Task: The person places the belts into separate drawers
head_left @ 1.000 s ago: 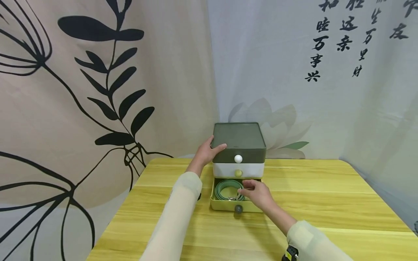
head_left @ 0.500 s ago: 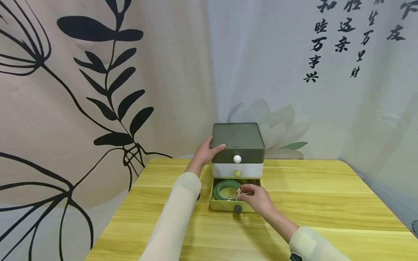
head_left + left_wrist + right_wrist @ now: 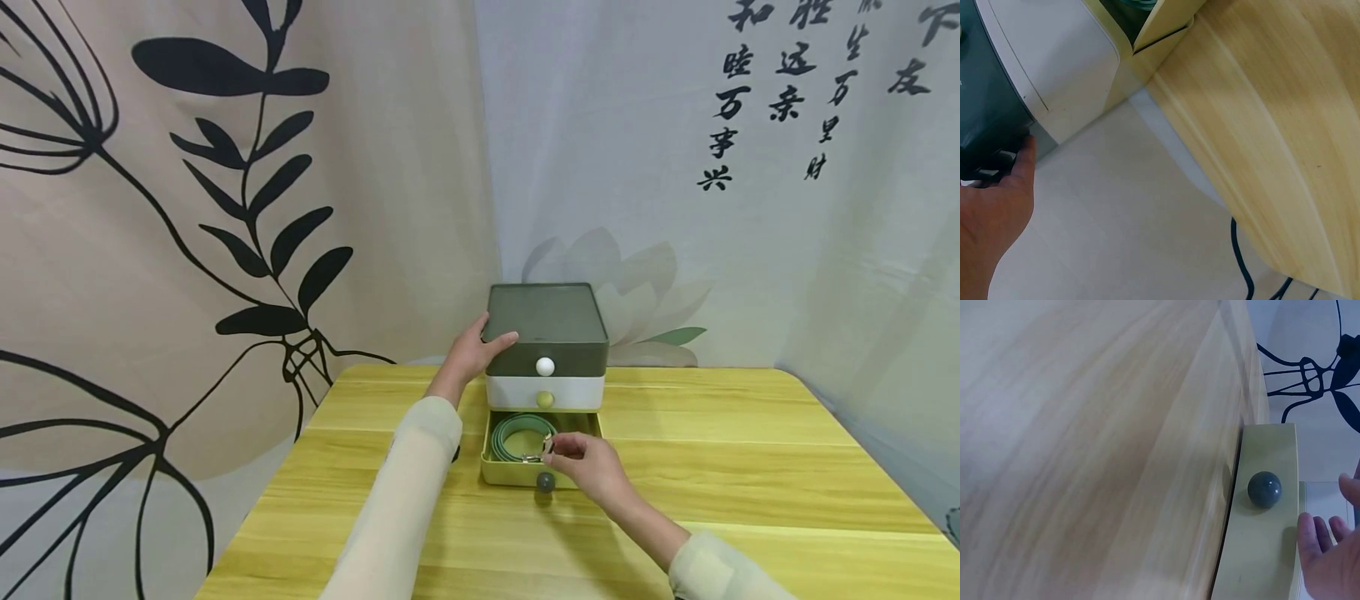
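Observation:
A small stacked drawer box [image 3: 546, 360] has a dark green top tier, a white middle tier and a yellow-green bottom drawer [image 3: 510, 475], which is pulled out. Inside that drawer lies a coiled green belt [image 3: 504, 440] with metal fittings. My right hand [image 3: 592, 468] reaches over the drawer's front right, thumb and fingers pinching the belt at a metal fitting on the coil's right side. In the right wrist view, the right hand [image 3: 1335, 556] is beside the drawer front. My left hand [image 3: 471, 352] rests at the top tier's front left corner, fingers and thumb spread.
The box stands near the back of a wooden table [image 3: 750, 467]. Behind it hangs a pale curtain [image 3: 420, 208] with dark plant prints and writing. A dark round knob [image 3: 546, 482] sticks out from the bottom drawer's front.
My right hand has moved from above the coil's right edge to the metal fitting, then slightly down. The fitting now shows beside the fingertips. The left hand stays on the box.

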A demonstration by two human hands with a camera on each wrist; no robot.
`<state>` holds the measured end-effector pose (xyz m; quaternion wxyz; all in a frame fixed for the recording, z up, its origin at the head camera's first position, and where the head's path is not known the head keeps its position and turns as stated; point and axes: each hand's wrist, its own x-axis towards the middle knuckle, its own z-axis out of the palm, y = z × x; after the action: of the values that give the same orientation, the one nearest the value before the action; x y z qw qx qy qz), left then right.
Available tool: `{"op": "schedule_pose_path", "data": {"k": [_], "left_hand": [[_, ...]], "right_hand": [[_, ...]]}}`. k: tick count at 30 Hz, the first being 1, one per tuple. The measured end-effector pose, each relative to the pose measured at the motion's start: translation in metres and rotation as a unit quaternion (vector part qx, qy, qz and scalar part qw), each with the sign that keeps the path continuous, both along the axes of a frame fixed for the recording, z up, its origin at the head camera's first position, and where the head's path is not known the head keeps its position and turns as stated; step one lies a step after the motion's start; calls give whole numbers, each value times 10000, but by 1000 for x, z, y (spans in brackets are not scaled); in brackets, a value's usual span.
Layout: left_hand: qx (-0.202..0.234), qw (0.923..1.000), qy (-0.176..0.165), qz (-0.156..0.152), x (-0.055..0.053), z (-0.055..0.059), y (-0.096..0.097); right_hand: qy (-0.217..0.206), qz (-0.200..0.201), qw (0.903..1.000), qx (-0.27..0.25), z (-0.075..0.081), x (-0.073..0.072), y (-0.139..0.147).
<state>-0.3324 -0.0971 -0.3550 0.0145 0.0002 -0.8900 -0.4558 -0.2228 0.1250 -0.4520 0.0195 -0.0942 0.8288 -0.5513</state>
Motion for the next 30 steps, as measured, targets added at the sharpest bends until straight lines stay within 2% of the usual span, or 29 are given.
{"op": "schedule_pose_path", "data": {"k": [16,30], "left_hand": [[-23,10000,-8,-59,0,0,-1],[-72,10000,-2,-36,1,1,-1]], "right_hand": [[113,-84,9999,-85,-16,16,0],[152,-277,9995,-86,-38,26,-5]]}}
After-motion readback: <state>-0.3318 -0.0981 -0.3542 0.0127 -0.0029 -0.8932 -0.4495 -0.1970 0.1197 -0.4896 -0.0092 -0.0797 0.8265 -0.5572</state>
